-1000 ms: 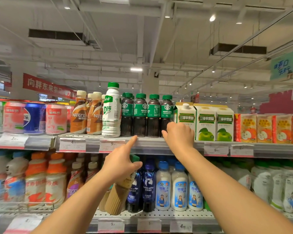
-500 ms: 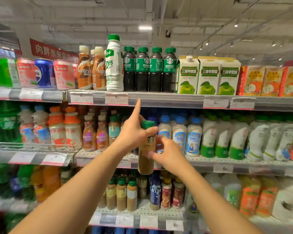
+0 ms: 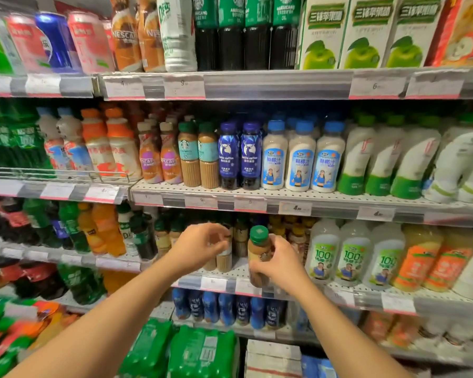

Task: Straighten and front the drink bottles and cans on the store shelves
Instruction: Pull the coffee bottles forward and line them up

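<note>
Four stocked shelves (image 3: 284,85); right hand (image 3: 280,264) grips a green-capped coffee bottle (image 3: 258,255), left hand (image 3: 200,245) loosely curled, holding nothing.

Top-shelf bottles (image 3: 231,31) cropped; labels perhaps blurred.

A: Coffee bottle (image 3: 259,256) in right hand (image 3: 280,264): smooth glossy plastic w/ matt green cap?
B: Yep. Shelf (image 3: 306,199): perforated painted metal, matt. Price tags (image 3: 295,208): paper behind clear glossy strip.
A: Apple cartons (image 3: 366,31)?
B: Coated paperboard, slight sheen.
</note>
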`<action>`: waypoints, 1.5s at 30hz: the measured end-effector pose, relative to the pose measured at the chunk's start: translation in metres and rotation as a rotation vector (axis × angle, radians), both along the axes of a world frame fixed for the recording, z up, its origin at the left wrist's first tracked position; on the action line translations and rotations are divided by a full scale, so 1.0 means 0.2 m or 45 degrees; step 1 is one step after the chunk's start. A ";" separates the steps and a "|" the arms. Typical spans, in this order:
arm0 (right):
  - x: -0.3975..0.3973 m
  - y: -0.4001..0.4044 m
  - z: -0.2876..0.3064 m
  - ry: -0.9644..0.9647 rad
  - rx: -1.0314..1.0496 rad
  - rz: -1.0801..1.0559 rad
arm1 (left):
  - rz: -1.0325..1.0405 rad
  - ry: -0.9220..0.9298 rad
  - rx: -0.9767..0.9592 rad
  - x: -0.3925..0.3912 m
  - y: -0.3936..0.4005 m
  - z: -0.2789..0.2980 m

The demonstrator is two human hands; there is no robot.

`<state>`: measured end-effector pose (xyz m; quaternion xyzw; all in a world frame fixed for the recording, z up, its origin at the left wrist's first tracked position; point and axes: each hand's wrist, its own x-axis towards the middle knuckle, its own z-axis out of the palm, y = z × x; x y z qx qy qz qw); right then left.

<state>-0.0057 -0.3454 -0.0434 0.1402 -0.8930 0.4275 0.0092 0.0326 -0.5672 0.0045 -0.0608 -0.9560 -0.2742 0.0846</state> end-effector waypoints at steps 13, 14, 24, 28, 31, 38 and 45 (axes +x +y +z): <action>-0.30 -0.27 -0.30 -0.012 0.193 -0.173 | 0.042 -0.101 -0.295 -0.20 -0.32 -0.51; -0.32 -0.30 -0.31 0.001 0.204 -0.194 | 0.027 -0.069 -0.317 -0.24 -0.34 -0.51; -0.43 -0.49 -0.46 0.252 0.380 -0.412 | -0.063 0.075 -0.564 -0.62 -0.36 -0.45; -0.46 -0.49 -0.50 0.204 0.450 -0.398 | -0.033 0.055 -0.578 -0.67 -0.29 -0.52; -0.47 -0.51 -0.52 0.203 0.465 -0.410 | 0.006 0.107 -0.569 -0.66 -0.28 -0.54; -0.47 -0.54 -0.57 0.228 0.541 -0.479 | -0.009 0.130 -0.633 -0.63 -0.29 -0.54; -0.38 -0.62 -0.66 0.300 0.229 -0.608 | -0.085 0.085 -0.645 -0.61 -0.32 -0.50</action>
